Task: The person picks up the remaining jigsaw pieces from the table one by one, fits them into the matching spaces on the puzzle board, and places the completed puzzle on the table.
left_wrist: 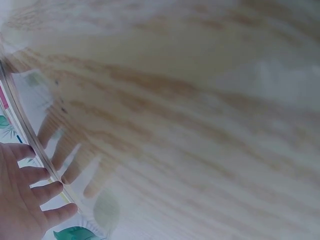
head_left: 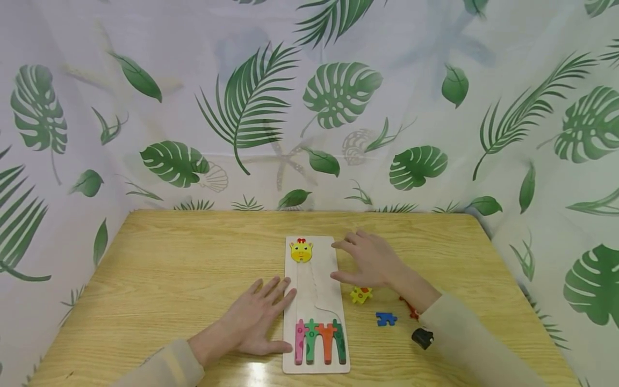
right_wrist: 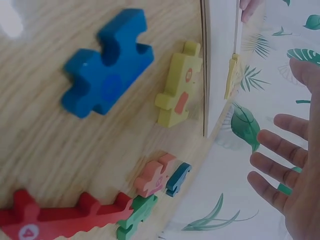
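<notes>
A white puzzle board (head_left: 324,274) lies upright before me, with a yellow giraffe head (head_left: 301,251) at its top. Along its bottom stand a pink leg piece (head_left: 299,342), a green one (head_left: 310,342), an orange one (head_left: 327,344) and a dark green one (head_left: 340,344). My left hand (head_left: 258,320) lies with fingers spread at the board's left edge, fingertips and thumb right at the rim. At the upper right edge is my right hand (head_left: 374,260), its fingers parted and nothing held. Below that hand is a yellow piece (head_left: 361,294) with red spots.
Right of the board lies a blue piece (head_left: 386,319). A red piece (right_wrist: 65,220), a green one (right_wrist: 137,215), a pink one (right_wrist: 156,175) and a small dark blue one (right_wrist: 178,179) lie partly under the right forearm's line. A black object (head_left: 423,338) shows beside the sleeve.
</notes>
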The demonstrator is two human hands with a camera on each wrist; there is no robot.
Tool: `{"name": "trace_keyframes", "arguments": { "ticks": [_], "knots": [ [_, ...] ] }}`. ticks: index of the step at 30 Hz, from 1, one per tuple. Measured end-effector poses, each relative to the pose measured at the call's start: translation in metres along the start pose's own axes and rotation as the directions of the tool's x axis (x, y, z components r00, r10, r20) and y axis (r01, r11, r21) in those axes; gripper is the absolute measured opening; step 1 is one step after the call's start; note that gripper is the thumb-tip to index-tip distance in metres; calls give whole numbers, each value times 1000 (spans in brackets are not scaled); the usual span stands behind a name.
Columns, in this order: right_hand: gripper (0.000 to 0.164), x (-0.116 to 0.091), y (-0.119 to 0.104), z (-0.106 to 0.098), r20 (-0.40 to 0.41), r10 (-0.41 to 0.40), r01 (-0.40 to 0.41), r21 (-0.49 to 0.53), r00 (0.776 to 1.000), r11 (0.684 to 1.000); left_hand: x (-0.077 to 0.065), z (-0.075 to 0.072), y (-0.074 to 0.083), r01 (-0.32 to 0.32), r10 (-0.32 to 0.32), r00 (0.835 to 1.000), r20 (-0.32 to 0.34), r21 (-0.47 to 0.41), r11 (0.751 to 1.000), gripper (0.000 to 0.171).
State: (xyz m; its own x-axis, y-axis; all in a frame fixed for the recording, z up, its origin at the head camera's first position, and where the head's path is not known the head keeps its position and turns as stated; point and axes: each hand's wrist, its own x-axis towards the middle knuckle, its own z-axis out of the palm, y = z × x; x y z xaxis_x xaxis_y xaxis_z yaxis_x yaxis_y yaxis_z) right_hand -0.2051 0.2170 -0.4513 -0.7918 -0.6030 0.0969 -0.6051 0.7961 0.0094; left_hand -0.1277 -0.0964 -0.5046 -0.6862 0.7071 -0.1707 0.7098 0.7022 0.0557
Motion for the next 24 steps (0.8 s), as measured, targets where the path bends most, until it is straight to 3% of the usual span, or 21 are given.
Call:
{"name": "trace_keyframes", "arguments": {
  "ticks": [15, 24],
  "knots": [
    [67, -33, -1, -3, -97, -26, 25, -13, 995, 1000, 0, 0, 1, 3, -3, 1000, 3, 25, 1000, 109],
    [66, -52, -4, -6, -89, 37, -38, -1, 995, 999, 1, 1, 0, 3, -4, 1000, 3, 16, 1000, 110]
  ]
}}
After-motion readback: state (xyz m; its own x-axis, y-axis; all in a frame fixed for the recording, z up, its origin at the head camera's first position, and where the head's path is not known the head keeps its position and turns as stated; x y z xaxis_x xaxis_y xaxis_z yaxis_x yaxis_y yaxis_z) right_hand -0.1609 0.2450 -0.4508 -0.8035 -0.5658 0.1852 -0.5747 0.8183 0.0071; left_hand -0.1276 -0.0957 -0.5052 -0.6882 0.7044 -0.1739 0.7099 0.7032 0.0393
